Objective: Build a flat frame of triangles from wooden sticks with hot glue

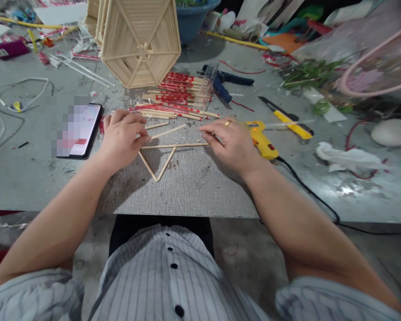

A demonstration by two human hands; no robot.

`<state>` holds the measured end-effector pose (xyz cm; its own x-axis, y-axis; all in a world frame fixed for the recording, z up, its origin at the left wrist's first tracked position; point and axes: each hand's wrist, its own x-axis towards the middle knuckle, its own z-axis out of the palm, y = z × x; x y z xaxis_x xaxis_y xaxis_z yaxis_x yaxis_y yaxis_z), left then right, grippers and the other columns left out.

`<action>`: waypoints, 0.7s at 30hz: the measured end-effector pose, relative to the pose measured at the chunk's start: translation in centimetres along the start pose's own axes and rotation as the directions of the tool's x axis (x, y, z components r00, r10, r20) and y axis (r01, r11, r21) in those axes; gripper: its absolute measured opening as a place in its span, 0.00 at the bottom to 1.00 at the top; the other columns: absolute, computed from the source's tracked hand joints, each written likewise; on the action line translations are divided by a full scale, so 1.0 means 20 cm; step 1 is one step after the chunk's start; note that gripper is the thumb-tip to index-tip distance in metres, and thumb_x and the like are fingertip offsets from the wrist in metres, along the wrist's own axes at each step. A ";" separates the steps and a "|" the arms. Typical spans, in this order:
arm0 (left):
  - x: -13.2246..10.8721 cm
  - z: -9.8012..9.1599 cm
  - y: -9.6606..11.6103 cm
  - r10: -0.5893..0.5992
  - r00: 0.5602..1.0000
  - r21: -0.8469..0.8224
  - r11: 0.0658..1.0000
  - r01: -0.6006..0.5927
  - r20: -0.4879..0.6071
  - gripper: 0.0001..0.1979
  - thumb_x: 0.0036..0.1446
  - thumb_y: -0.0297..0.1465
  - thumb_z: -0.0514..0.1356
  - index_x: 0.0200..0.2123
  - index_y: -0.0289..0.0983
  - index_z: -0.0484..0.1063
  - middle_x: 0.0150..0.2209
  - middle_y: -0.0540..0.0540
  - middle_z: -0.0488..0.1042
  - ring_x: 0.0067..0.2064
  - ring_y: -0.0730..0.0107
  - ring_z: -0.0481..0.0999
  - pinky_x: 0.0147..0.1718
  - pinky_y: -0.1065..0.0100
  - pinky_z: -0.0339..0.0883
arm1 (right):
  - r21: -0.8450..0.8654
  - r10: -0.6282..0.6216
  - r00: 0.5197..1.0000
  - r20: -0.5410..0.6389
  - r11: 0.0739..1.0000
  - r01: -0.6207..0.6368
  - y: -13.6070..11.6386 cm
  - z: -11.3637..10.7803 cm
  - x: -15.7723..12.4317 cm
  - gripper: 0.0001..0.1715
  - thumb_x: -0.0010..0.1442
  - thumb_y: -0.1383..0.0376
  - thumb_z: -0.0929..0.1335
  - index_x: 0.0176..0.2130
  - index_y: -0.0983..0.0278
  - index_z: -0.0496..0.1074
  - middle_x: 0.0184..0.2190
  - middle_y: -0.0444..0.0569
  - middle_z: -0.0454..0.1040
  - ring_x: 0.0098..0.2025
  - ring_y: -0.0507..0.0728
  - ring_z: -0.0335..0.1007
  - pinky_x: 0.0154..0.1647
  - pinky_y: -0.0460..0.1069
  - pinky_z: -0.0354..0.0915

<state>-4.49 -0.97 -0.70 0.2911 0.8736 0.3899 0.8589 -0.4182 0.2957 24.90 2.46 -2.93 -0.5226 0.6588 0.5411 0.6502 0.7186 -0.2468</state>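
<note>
A thin wooden stick (175, 146) lies crosswise between my two hands, just above the tabletop. My left hand (122, 136) is closed, with its thumb and fingertips pinching the stick's left end. At the other end, my right hand (235, 145), wearing a ring, has its thumb and fingers bent in around the stick's tip. Below the long stick, two shorter sticks (149, 166) meet in a V pointing toward me. More loose sticks (169, 132) lie just beyond, partly covered by my left hand.
A hexagonal stick-built structure (140, 44) stands at the back, before a blue pot (194, 20). Red-and-wood sticks (183, 96) lie heaped near it. A phone (82, 129) is at left; a yellow glue gun (262, 140), a utility knife (287, 118) and pliers (220, 84) are at right.
</note>
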 end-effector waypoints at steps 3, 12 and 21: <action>-0.02 0.00 0.08 0.095 0.995 -0.022 0.995 -0.095 0.028 0.09 0.61 0.36 0.59 0.29 0.41 0.72 0.51 0.46 0.78 0.57 0.44 0.66 0.53 0.39 0.56 | -0.024 -0.007 1.000 -0.018 1.000 0.007 -0.05 -0.02 0.00 0.16 0.68 0.61 0.62 0.49 0.57 0.75 0.44 0.54 0.78 0.49 0.63 0.73 0.50 0.61 0.66; -0.04 0.03 0.11 0.183 0.982 -0.061 0.982 -0.180 0.039 0.07 0.61 0.34 0.59 0.31 0.43 0.72 0.50 0.47 0.78 0.57 0.50 0.68 0.54 0.45 0.59 | 0.083 -0.216 0.971 0.098 0.975 0.208 -0.08 -0.06 0.00 0.15 0.62 0.69 0.63 0.44 0.62 0.76 0.38 0.52 0.79 0.42 0.58 0.74 0.43 0.54 0.68; -0.03 0.03 0.08 0.290 0.956 -0.203 0.940 -0.273 0.055 0.14 0.67 0.40 0.52 0.33 0.40 0.70 0.49 0.43 0.77 0.56 0.54 0.68 0.56 0.50 0.60 | 0.544 -0.344 0.935 0.084 0.802 0.246 -0.23 -0.14 -0.02 0.12 0.62 0.71 0.67 0.44 0.60 0.75 0.31 0.43 0.78 0.31 0.49 0.73 0.33 0.45 0.69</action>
<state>-3.11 -1.91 -0.91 0.5503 0.7274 0.4100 0.6423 -0.6825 0.3489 23.59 -1.68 0.23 -0.7586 0.3881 0.5233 0.0930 0.8595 -0.5027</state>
